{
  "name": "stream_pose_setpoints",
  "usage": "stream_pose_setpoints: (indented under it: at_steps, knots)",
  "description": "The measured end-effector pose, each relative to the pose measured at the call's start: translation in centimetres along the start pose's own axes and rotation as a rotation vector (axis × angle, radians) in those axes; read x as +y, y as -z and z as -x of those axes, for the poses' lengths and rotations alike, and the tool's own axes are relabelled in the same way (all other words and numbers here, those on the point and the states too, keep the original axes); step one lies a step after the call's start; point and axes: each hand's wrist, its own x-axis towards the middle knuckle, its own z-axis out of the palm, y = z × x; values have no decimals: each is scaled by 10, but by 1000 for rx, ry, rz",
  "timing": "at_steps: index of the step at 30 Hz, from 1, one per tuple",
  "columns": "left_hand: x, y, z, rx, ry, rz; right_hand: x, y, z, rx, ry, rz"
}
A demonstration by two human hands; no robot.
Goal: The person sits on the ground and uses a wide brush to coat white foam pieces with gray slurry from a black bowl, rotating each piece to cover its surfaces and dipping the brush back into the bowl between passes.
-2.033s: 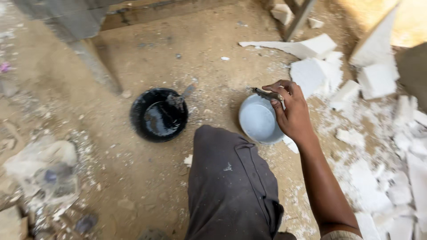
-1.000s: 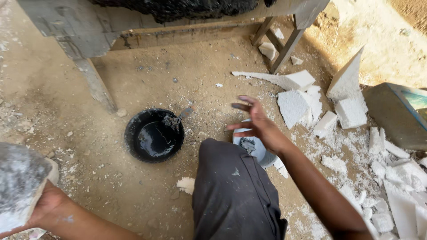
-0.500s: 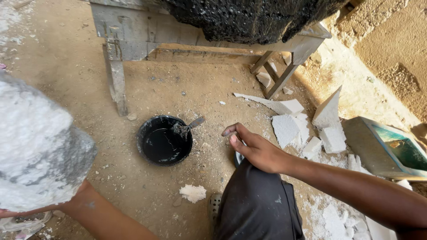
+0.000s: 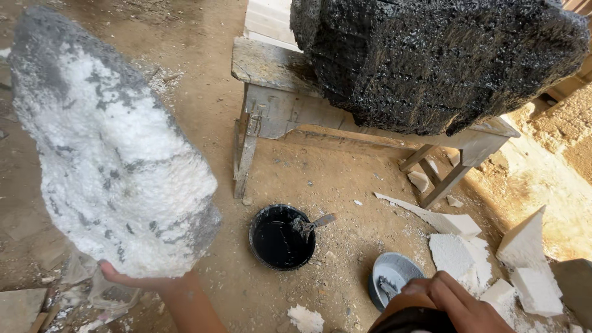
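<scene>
— Left hand (image 4: 139,280), what's it doing?
— Cupped under a big white foam chunk (image 4: 108,154), fingers curled up round its lower edge, lifting it off the ground at the left of view.
— And the right hand (image 4: 453,302)?
— Low at the bottom right, fingers loosely bent and resting on a dark knee (image 4: 413,320); it grips nothing.
— What's close by?
— A pale bowl (image 4: 394,277) just beside that hand, then a black tub (image 4: 280,237) with a brush in it on the dirt. Beyond stands a wooden bench (image 4: 277,92) carrying a black-coated block (image 4: 431,61).
</scene>
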Motion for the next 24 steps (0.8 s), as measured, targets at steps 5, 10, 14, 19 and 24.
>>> stream_pose_setpoints:
  at_steps: [5, 10, 14, 19, 24]
  knots:
    - [0, -4, 0, -45, -44, 24, -10, -13, 17, -96, -355, 298]
    - [-14, -3, -2, -158, 3, -12, -57, 32, 38, -19, -224, -144]
    - [-33, 6, 3, -154, 71, -14, -73, 34, 45, -171, -314, -306]
    - [-44, 17, 13, -167, 148, -5, 2, 6, 36, 452, -322, -388]
    - [-65, 32, 35, -160, 224, 10, 139, -85, 20, 371, -774, -399]
